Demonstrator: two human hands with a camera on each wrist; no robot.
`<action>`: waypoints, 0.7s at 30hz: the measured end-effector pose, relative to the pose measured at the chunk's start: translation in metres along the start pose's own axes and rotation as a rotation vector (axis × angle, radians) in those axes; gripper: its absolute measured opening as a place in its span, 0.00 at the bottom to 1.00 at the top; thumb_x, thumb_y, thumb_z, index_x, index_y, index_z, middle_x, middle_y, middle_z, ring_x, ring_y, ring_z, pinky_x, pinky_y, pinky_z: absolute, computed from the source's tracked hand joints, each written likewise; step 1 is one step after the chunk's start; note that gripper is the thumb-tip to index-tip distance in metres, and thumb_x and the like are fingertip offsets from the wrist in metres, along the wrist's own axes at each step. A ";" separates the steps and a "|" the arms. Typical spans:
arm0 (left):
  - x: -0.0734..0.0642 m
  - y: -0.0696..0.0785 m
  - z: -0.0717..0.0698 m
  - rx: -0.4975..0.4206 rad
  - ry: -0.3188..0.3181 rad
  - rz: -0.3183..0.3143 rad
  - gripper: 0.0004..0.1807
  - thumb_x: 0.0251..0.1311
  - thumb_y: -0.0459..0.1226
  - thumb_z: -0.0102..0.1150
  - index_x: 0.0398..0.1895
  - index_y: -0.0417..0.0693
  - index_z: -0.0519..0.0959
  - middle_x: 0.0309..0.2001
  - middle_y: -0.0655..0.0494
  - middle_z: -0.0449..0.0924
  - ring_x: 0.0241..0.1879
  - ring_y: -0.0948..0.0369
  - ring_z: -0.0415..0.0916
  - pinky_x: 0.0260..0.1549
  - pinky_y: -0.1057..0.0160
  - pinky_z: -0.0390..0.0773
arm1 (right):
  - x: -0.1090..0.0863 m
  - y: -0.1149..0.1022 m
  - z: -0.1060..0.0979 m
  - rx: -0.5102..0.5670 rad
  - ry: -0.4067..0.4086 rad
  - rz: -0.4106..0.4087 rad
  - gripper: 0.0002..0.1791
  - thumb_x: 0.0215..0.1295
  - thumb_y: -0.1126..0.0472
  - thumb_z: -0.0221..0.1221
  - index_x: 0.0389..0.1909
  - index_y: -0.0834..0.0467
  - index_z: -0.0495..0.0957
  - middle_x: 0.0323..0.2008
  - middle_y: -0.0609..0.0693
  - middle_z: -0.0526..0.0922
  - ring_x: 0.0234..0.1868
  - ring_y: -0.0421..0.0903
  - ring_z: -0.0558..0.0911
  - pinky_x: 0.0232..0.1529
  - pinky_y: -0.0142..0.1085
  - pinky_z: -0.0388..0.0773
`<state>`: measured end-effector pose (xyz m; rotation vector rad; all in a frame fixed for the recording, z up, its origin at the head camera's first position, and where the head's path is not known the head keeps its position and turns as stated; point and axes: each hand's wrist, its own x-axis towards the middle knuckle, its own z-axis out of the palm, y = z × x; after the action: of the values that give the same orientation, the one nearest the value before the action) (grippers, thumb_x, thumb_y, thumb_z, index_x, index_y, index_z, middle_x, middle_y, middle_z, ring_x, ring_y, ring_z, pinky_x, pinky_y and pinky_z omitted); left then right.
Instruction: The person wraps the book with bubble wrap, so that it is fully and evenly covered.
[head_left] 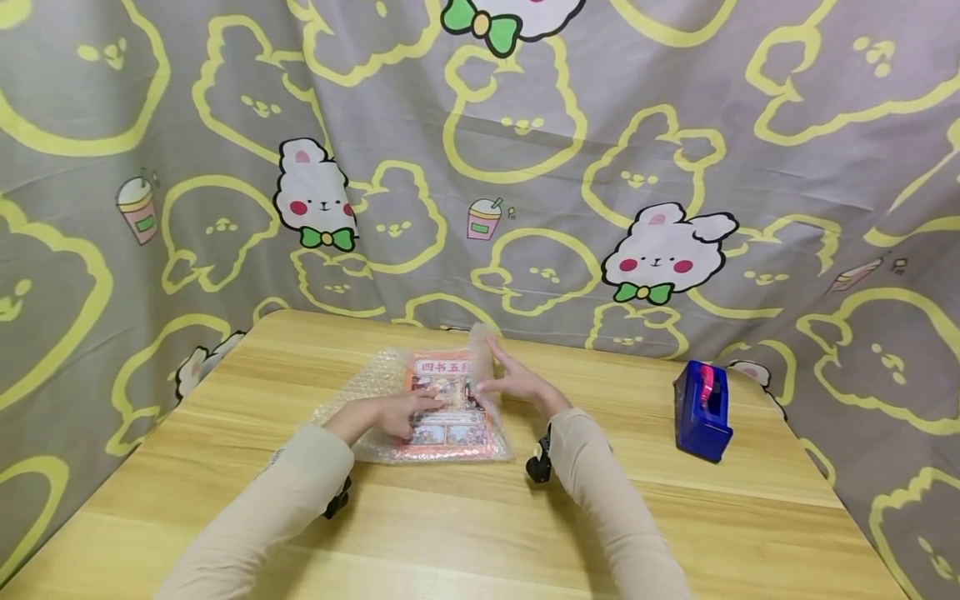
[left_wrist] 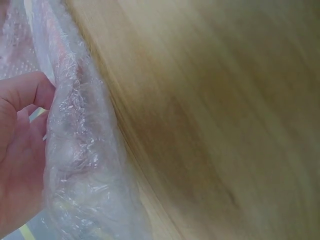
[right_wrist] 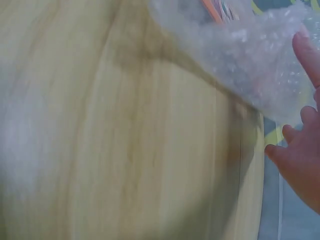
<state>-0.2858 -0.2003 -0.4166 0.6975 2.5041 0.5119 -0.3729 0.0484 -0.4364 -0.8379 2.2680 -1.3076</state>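
A book (head_left: pixel 457 433) with an orange border, small pictures and Chinese characters on its cover lies on a sheet of bubble wrap (head_left: pixel 375 367). The wrap spreads out to its left and stands up as a raised flap at its right edge. My left hand (head_left: pixel 390 412) rests on the cover with its fingers extended. In the left wrist view that hand is beside the crinkled wrap edge (left_wrist: pixel 85 150). My right hand (head_left: pixel 521 383) touches the raised flap, thumb and forefinger spread. One extended finger (right_wrist: pixel 306 52) meets the wrap in the right wrist view, its other fingers apart from it.
A blue tape dispenser (head_left: pixel 701 421) with a pink tape roll (head_left: pixel 707 386) stands at the right of the wooden table (head_left: pixel 450 533). Behind the table hangs a grey curtain (head_left: pixel 420 108) with cartoon animals. Dark wrist cameras hang under both sleeves.
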 end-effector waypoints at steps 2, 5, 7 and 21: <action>0.000 0.000 0.001 -0.010 -0.002 -0.002 0.46 0.38 0.22 0.55 0.68 0.46 0.56 0.71 0.43 0.44 0.69 0.44 0.41 0.63 0.43 0.50 | 0.002 -0.002 0.004 -0.014 -0.027 -0.014 0.54 0.55 0.60 0.62 0.71 0.55 0.31 0.71 0.51 0.28 0.71 0.51 0.32 0.67 0.48 0.33; 0.000 -0.001 0.001 -0.019 -0.006 -0.006 0.45 0.40 0.22 0.54 0.69 0.46 0.55 0.71 0.42 0.43 0.69 0.44 0.40 0.63 0.42 0.48 | 0.005 -0.006 0.009 -0.095 -0.062 -0.034 0.52 0.57 0.60 0.60 0.71 0.59 0.33 0.71 0.56 0.27 0.70 0.52 0.31 0.67 0.49 0.33; 0.000 0.000 0.000 -0.014 -0.009 -0.013 0.45 0.40 0.22 0.54 0.69 0.46 0.55 0.71 0.43 0.42 0.69 0.44 0.40 0.63 0.42 0.47 | 0.007 -0.007 0.012 -0.138 -0.073 -0.035 0.50 0.58 0.60 0.60 0.71 0.59 0.34 0.70 0.56 0.27 0.70 0.52 0.31 0.67 0.49 0.32; 0.001 -0.001 0.000 0.030 -0.018 -0.015 0.46 0.39 0.22 0.55 0.69 0.46 0.55 0.71 0.44 0.43 0.69 0.45 0.40 0.63 0.42 0.46 | 0.014 -0.007 0.023 -0.291 -0.116 -0.036 0.47 0.57 0.59 0.60 0.71 0.59 0.40 0.70 0.60 0.27 0.69 0.57 0.26 0.64 0.58 0.29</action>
<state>-0.2868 -0.2005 -0.4170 0.6915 2.5028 0.4612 -0.3669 0.0218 -0.4424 -1.0270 2.3918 -0.9279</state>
